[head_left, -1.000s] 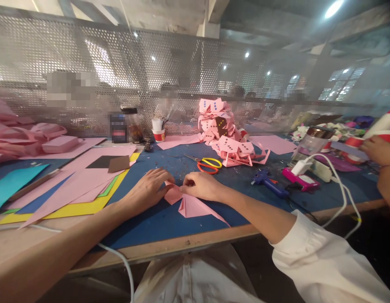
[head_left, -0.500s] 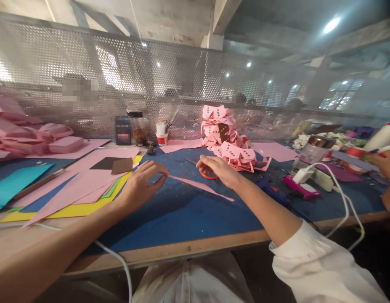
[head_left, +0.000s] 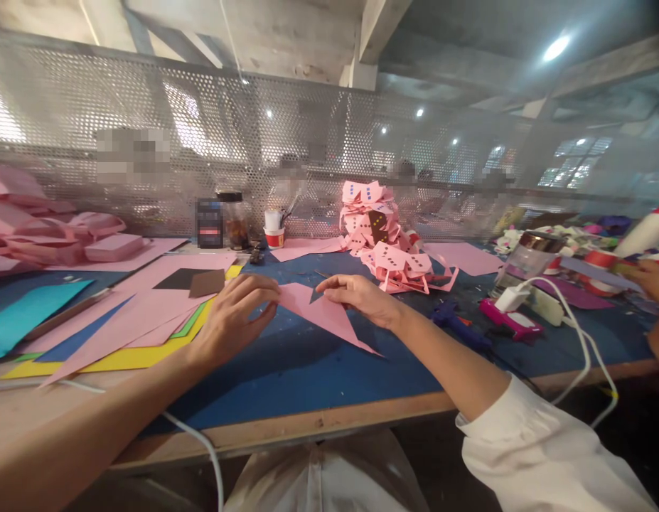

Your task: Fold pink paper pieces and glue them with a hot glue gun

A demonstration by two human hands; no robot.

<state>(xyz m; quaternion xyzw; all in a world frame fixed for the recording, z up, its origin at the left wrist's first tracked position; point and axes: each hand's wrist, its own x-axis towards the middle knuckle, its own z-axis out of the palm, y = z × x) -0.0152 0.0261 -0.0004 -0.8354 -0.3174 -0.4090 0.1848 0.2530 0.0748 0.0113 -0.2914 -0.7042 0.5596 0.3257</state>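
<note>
The left hand (head_left: 236, 307) pinches the paper (head_left: 321, 314) by its left corner, seemingly steadying it over the worktop (head_left: 276, 384); the right hand (head_left: 364, 295) curls at the far edge, its grip unclear.

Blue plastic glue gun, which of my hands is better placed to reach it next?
Probably your right hand: it is nearer the glue gun, which lies on that side. That hand is also at the angular pink paper sheet, though. Your left hand is farther off, at the sheet's left end.

The held sheet (head_left: 325, 316) is plain pink, the tabletop (head_left: 286, 380) blue, the paper stack (head_left: 357, 222) dotted pink.
</note>
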